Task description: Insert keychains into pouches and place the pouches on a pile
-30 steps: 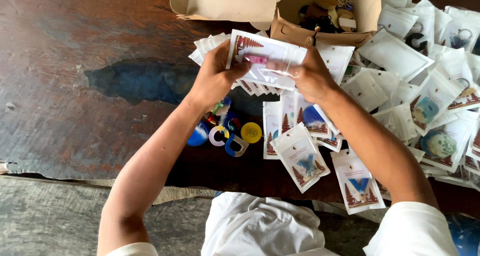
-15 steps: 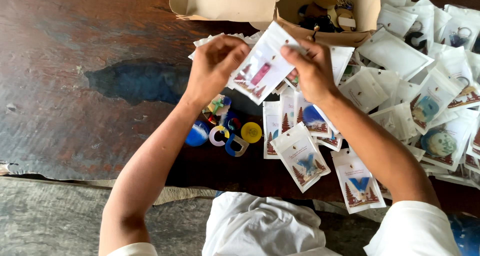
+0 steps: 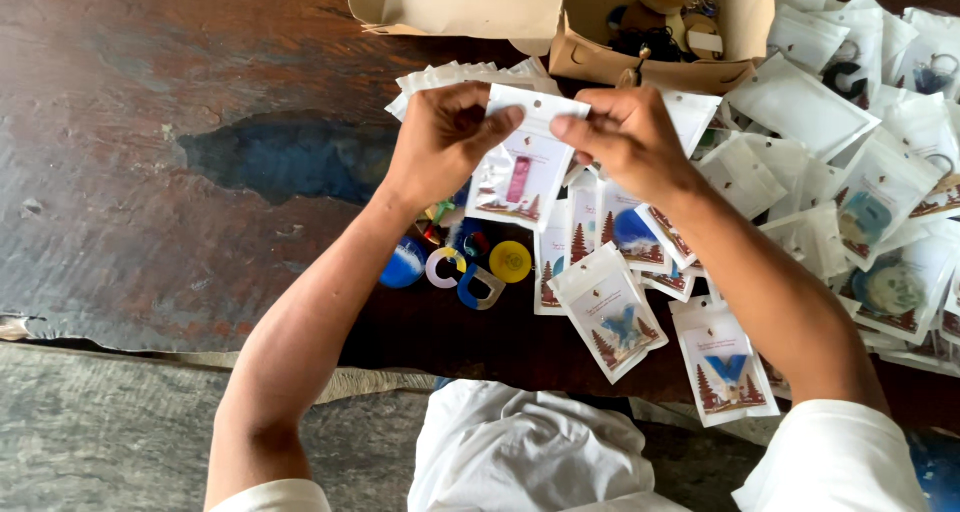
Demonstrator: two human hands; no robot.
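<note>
My left hand (image 3: pixel 447 140) and my right hand (image 3: pixel 628 134) both pinch the top edge of a small clear packet (image 3: pixel 522 167) with a pink piece inside, holding it upright above the table. Under my hands lie loose coloured resin shapes (image 3: pixel 470 267): a blue disc, a yellow disc, letter-like pieces. Filled packets (image 3: pixel 612 310) with blue shapes lie just below my right forearm.
An open cardboard box (image 3: pixel 650 67) with keyrings and small parts stands at the far edge, its flap (image 3: pixel 460 7) spread to the left. Several white packets (image 3: pixel 880 192) cover the table's right side. A stack of empty packets (image 3: pixel 450 75) lies behind my left hand. The dark wooden table (image 3: pixel 150 152) extends left.
The packet has turned from a slant to upright, and both hands now pinch its top edge closer together.
</note>
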